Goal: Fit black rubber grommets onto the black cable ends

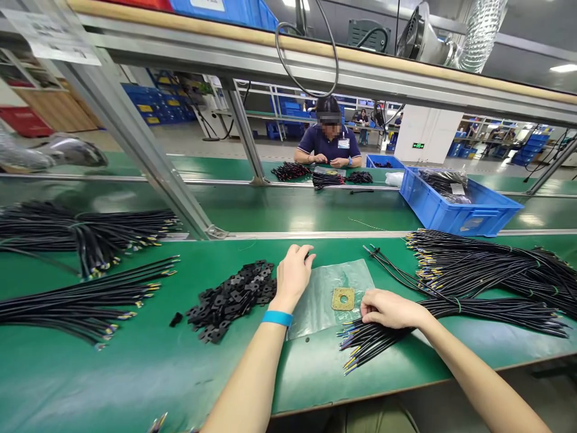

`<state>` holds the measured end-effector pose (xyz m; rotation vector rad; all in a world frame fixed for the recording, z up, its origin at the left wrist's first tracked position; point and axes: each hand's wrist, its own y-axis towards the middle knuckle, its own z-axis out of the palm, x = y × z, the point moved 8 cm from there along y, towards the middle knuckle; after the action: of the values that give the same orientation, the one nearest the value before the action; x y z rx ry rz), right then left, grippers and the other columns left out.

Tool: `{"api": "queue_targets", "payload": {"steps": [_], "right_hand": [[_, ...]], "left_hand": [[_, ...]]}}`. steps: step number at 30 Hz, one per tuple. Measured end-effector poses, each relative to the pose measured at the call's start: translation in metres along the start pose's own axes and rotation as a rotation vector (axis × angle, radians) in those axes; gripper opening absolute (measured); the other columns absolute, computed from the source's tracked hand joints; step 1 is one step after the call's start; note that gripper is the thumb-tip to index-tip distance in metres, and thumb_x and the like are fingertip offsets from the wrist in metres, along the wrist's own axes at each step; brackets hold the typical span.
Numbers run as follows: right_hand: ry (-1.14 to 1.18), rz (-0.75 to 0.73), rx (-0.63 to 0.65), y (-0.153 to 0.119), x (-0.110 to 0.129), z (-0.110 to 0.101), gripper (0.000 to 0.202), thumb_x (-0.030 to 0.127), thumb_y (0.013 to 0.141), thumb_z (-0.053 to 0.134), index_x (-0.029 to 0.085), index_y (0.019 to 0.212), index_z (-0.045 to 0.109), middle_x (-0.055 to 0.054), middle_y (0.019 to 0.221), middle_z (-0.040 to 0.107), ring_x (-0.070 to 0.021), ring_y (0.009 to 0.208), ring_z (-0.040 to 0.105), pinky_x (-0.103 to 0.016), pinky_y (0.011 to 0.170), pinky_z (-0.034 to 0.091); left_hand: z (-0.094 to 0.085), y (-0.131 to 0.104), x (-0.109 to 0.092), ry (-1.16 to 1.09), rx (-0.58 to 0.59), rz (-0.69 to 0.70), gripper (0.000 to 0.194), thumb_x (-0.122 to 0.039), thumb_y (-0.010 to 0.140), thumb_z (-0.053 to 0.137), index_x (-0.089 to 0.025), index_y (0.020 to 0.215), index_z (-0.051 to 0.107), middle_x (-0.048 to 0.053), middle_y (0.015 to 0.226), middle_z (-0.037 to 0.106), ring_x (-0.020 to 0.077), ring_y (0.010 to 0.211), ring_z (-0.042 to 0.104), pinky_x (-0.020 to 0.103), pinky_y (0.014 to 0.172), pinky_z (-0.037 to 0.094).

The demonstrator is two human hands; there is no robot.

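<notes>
My left hand point(295, 272), with a blue band at the wrist, is over the left edge of a clear plastic bag point(315, 300). Its fingers are curled around a small dark piece, mostly hidden. My right hand point(388, 308) rests on a bundle of black cables point(376, 344) with coloured wire ends, fingers bent together; what they pinch is hidden. Between the hands a square yellowish plate point(343, 299) with a round hole lies on the bag. Left of my left hand is a pile of black flat parts point(232, 300).
More black cable bundles lie at the left point(85, 231) and right point(478, 264). A blue bin point(464, 216) stands behind the right bundles. A metal frame post point(148, 144) rises at the back left. Across the bench point(288, 216) sits a person point(328, 141) with both hands near small parts.
</notes>
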<state>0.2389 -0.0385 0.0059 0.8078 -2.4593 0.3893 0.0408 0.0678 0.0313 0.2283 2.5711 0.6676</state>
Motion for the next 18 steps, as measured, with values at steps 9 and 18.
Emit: {"api": "queue_targets", "payload": {"steps": [9,18], "right_hand": [[0.253,0.065,-0.418,0.015,-0.033,-0.016,0.015,0.019,0.089,0.056,0.017,0.092,0.071,-0.004,0.087,0.07,-0.0159,0.078,0.062,-0.024,0.071,0.045],[-0.417,-0.048,-0.336,0.015,-0.012,0.002,0.021,0.016,0.094,0.051,0.018,0.09,0.072,-0.005,0.079,0.063,-0.0146,0.072,0.058,-0.024,0.065,0.038]], "left_hand": [[0.027,0.004,0.02,-0.68,0.115,-0.278,0.043,-0.039,0.078,0.061,-0.012,0.111,0.068,0.004,0.077,0.065,0.0163,0.063,0.06,0.032,0.068,0.05],[0.031,-0.004,0.01,-1.108,0.157,-0.439,0.06,-0.039,0.063,0.078,-0.008,0.113,0.066,0.001,0.071,0.064,0.0119,0.059,0.059,0.026,0.058,0.049]]}}
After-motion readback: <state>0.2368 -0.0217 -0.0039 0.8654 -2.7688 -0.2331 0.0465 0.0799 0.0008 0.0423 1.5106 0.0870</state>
